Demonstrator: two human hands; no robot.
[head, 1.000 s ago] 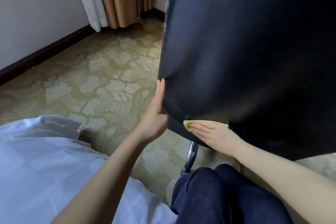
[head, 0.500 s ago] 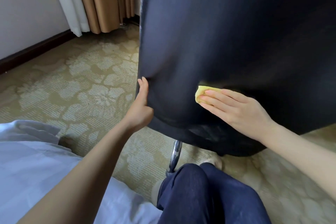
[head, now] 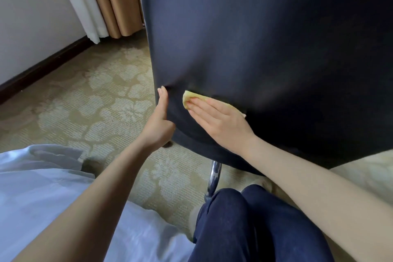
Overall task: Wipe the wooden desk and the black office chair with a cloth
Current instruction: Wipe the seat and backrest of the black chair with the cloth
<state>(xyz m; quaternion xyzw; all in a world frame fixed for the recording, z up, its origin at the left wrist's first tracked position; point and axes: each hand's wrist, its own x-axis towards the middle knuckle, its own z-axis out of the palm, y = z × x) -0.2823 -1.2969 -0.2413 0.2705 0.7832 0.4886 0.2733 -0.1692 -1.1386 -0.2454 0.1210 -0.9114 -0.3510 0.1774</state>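
The back of the black office chair (head: 255, 38) fills the upper right of the head view. My right hand (head: 217, 121) lies flat on its lower left part and presses a yellow cloth (head: 191, 98) against the fabric with straight fingers; most of the cloth is hidden under the palm. My left hand (head: 159, 121) holds the chair's left edge, thumb on the near face, the other fingers hidden round the edge. The wooden desk is out of view.
A chrome chair leg (head: 213, 178) drops to the patterned carpet (head: 95, 102) below the backrest. My knees in dark jeans (head: 255, 225) are at the bottom. White bedding (head: 42, 198) lies at the lower left. Curtains (head: 110, 0) hang by the wall with a dark skirting board.
My right hand with the cloth moved up from the chair's bottom edge, then slid left towards my left hand. The left hand stayed on the chair's edge.
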